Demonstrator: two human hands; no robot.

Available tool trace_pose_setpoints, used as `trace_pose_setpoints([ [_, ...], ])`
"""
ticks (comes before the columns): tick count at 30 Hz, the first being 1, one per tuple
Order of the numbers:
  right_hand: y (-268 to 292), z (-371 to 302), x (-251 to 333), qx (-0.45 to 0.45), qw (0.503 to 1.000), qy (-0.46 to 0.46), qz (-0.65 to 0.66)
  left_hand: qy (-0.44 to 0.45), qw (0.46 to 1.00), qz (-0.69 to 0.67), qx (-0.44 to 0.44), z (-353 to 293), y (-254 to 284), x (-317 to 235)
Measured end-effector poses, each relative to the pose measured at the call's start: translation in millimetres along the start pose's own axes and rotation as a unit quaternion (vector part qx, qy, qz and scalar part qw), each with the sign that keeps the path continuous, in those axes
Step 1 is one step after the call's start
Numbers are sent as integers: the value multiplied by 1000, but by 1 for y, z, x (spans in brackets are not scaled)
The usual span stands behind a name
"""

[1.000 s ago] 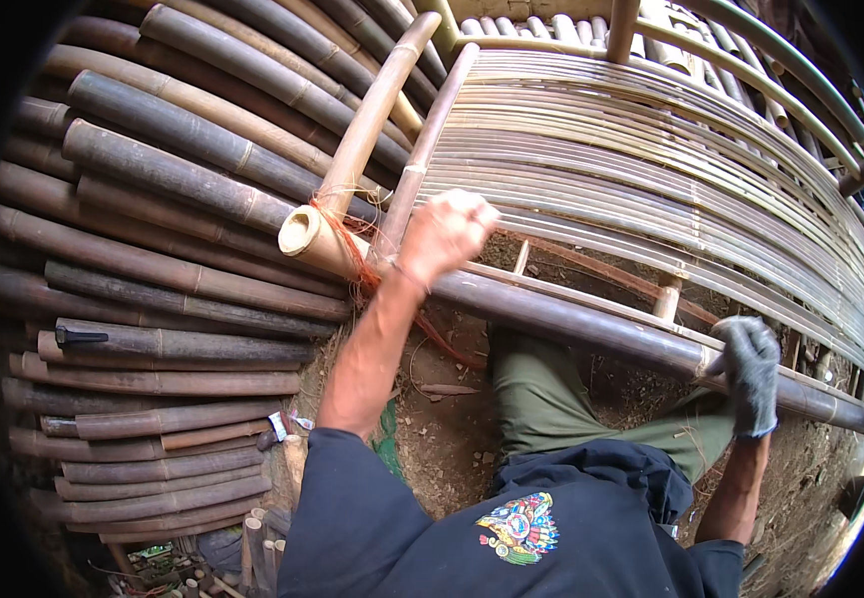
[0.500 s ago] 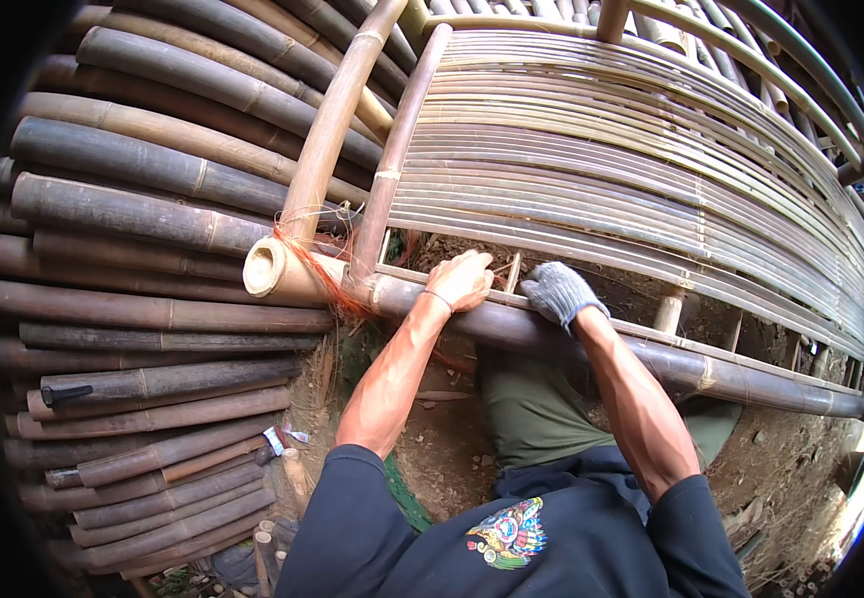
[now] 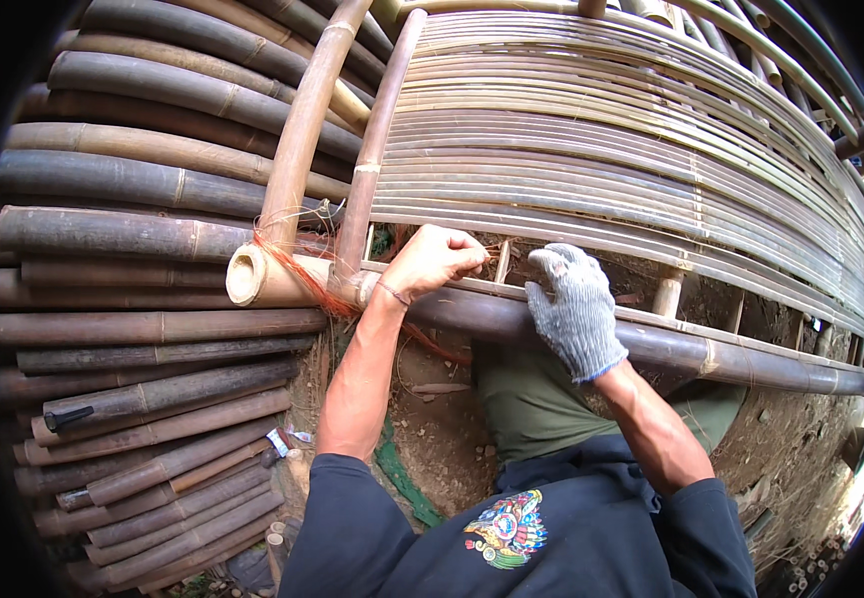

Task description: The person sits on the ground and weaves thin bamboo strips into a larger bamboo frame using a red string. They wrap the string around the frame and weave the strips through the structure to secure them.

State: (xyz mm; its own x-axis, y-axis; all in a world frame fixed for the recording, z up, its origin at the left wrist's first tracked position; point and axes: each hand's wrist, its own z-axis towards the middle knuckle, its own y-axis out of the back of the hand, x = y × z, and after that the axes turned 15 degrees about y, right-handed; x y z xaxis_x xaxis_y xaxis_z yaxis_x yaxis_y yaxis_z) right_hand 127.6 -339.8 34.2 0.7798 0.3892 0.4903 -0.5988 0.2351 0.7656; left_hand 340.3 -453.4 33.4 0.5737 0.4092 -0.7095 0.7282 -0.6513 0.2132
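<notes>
Bamboo slats [image 3: 551,130] covered the frame [image 3: 771,371] except its front; left hand [image 3: 434,261] was pinched, contents unclear, gloved right hand [image 3: 579,311] open.

Bamboo poles [image 3: 143,326] stacked left; slatted panel [image 3: 551,154] right of them, beyond near rail [image 3: 751,366]. Cord [image 3: 327,294] at rail's left end, by post [image 3: 302,140]. Left hand [image 3: 434,261], right hand [image 3: 579,314] at rail, short strut [image 3: 503,261] between. Legs [image 3: 526,399] below rail.

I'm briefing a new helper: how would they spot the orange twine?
Find the slatted bamboo frame; follow its dark front rail leftward to the corner. Tangled there is the orange twine, its bright colour unlike the surrounding tan and brown bamboo.
</notes>
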Motion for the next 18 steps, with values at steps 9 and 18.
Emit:
trace_pose_setpoints([
  [9,-32,-6,7,-65,997,30,10,0,990,-85,114,-16,-11,9],
  [18,138,-101,18,159,887,-74,427,38,996,-75,-17,-26,-13,12],
])
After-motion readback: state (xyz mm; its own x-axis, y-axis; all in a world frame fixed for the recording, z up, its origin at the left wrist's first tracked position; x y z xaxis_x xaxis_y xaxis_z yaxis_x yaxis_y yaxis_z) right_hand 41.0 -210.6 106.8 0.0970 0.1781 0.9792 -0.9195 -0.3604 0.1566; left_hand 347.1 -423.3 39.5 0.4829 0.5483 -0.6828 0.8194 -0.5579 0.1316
